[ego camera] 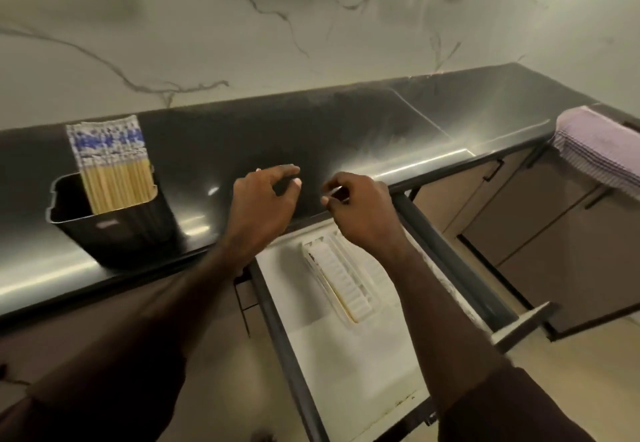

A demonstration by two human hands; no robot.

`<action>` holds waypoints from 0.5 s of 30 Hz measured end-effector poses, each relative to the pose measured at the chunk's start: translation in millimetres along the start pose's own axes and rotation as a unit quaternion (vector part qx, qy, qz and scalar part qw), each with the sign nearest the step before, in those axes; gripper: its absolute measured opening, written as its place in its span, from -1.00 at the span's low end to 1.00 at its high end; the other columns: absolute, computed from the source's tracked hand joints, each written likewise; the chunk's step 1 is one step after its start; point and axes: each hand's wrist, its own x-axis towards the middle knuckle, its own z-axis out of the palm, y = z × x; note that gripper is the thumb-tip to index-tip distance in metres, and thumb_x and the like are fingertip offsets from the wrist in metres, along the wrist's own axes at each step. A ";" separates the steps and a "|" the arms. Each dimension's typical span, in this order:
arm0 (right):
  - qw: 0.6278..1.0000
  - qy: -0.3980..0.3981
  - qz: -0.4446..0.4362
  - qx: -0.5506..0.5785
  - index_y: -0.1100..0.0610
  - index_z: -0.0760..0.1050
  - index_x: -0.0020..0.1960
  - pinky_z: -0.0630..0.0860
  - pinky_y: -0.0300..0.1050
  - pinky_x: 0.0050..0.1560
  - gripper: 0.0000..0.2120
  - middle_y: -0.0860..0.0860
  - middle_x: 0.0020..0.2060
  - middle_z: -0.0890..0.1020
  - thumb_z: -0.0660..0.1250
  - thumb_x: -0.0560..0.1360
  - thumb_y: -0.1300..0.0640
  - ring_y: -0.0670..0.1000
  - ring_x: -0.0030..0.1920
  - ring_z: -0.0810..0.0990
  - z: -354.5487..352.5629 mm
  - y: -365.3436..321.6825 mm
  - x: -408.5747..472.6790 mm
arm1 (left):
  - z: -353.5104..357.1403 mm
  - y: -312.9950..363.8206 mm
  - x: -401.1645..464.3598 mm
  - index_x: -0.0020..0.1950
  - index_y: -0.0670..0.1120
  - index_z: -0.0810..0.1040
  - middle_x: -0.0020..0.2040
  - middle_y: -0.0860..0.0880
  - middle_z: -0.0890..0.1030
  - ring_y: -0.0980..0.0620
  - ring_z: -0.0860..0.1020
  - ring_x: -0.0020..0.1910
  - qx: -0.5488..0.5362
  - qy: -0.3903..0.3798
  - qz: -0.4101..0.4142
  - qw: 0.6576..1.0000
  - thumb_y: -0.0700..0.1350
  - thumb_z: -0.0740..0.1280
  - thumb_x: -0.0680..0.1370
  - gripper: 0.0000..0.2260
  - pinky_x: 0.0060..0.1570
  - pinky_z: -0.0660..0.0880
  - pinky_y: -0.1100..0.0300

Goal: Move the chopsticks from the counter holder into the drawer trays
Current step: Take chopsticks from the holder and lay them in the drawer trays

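Chopsticks (114, 168) are standing bunched in the black holder (114, 230) on the dark counter (346, 123), leaning toward its right wall — pale wood shafts below, blue-and-white patterned tops fanning out above the rim. Judged light, stiff and thin; smooth finish likely slippery, and a loose bundle is liable to splay or shed sticks. Best hold looks to be around the patterned upper ends, a small group at a time, lifting straight up clear of the rim.

Left hand (263, 199) is hovering above the counter edge, fingers loosely curled, holding nothing. The holder is sitting well to its left. Right hand (360, 209) is hanging just beside it over the back of the open drawer (346, 355), fingers bent with thumb near fingertips — empty as far as can be seen.

Drawer is lying pulled out below both hands; a white ribbed tray (343, 282) is resting inside toward the back. Purple cloth (599, 144) is draping over the counter's far right end.
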 end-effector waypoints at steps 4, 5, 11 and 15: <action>0.998 -0.003 -0.064 0.002 0.06 0.61 0.09 0.57 -0.13 0.10 -0.86 -0.05 -0.03 0.68 0.38 0.54 0.10 -0.08 0.00 0.62 3.8 -48.9 4.3 | -53.7 -1.9 -4.6 0.21 -0.04 0.62 0.21 0.02 0.63 0.13 0.56 0.21 0.011 0.077 0.002 0.997 -0.10 0.35 0.55 -0.76 0.34 0.34 0.26; 0.997 -0.009 -0.078 0.000 0.06 0.61 0.08 0.57 -0.13 0.10 -0.86 -0.06 -0.03 0.68 0.38 0.54 0.10 -0.09 -0.01 0.62 7.3 -62.1 5.9 | -66.9 -6.1 -6.1 0.22 -0.05 0.61 0.21 0.01 0.63 0.12 0.56 0.21 0.009 0.090 0.000 0.996 -0.10 0.35 0.55 -0.75 0.32 0.38 0.23; 0.989 -0.030 -0.143 0.007 0.05 0.63 0.06 0.53 -0.32 0.00 -0.87 -0.08 -0.07 0.70 0.40 0.52 0.11 -0.18 -0.11 0.62 52.1 -143.9 28.3 | -145.8 -49.8 -0.5 0.09 -0.07 0.67 0.03 0.03 0.70 0.20 0.62 0.02 -0.036 0.191 -0.032 0.980 -0.15 0.38 0.52 -0.83 0.15 0.53 0.20; 0.986 -0.048 -0.156 0.016 0.05 0.63 0.07 0.50 -0.41 -0.06 -0.86 -0.07 -0.06 0.71 0.40 0.52 0.13 -0.21 -0.13 0.61 104.9 -195.7 49.4 | -197.9 -100.0 16.9 0.04 -0.04 0.68 -0.07 0.16 0.66 0.27 0.64 -0.08 -0.030 0.205 -0.034 0.978 -0.15 0.42 0.49 -0.86 0.02 0.59 0.20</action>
